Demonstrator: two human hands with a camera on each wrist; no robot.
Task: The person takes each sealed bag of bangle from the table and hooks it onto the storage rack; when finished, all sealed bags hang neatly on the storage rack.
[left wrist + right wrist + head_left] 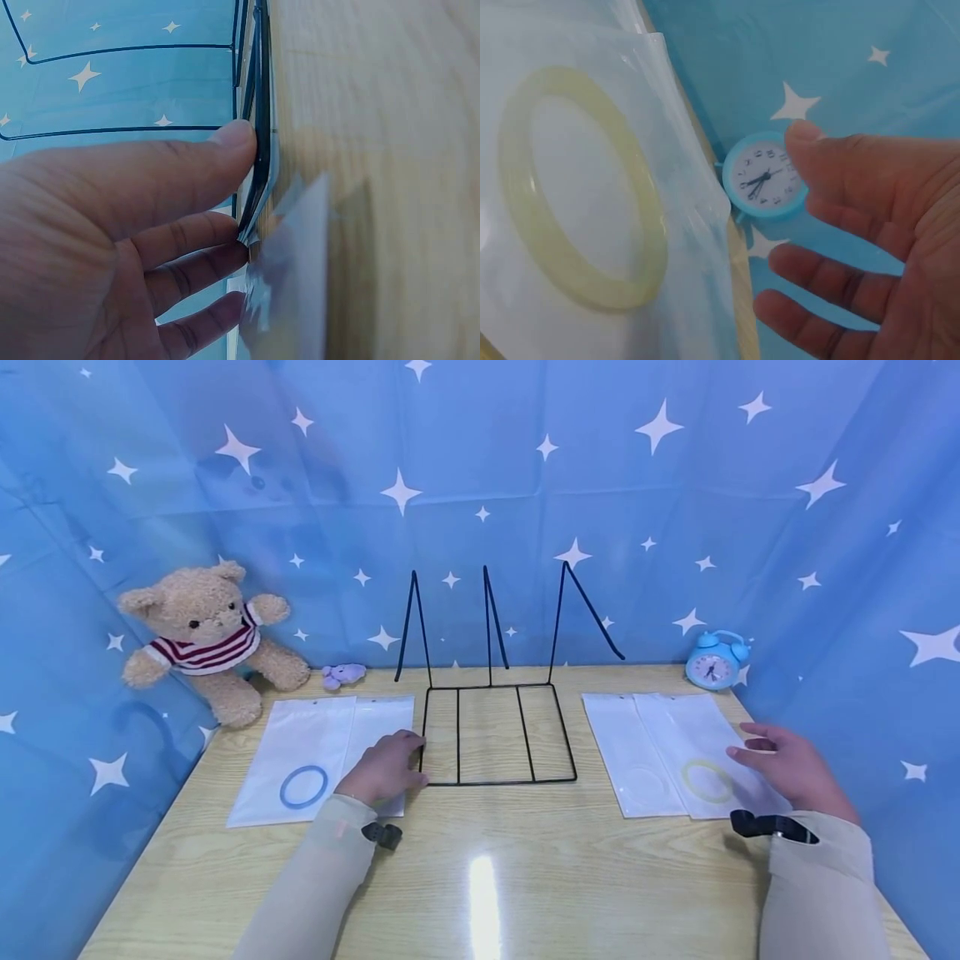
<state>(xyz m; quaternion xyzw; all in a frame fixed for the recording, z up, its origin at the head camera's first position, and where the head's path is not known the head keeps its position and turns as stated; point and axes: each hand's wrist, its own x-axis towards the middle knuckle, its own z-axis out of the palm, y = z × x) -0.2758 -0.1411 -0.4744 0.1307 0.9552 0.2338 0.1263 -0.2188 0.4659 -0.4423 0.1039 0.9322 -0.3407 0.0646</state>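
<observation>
A black wire rack (491, 782) with three upright prongs stands on the table. My left hand (386, 768) is at the left side of its base; in the left wrist view the thumb (236, 139) meets the dark bar (262, 97) and the fingers curl in below it. Beneath this hand lies a clear bag (378, 714), partly covered. Over the right-hand bags my right hand (798, 768) hovers with loosely bent fingers, holding nothing. Nearest to it is a clear bag (697, 247) with a pale yellow ring (649, 202).
Left of the rack, another bag (296, 735) holds a blue ring (283, 789). A bag with a whitish ring (626, 768) overlaps the yellow-ring bag. A teddy bear (202, 618), a small purple toy (343, 675) and a blue alarm clock (712, 667) sit by the starry curtain (465, 452).
</observation>
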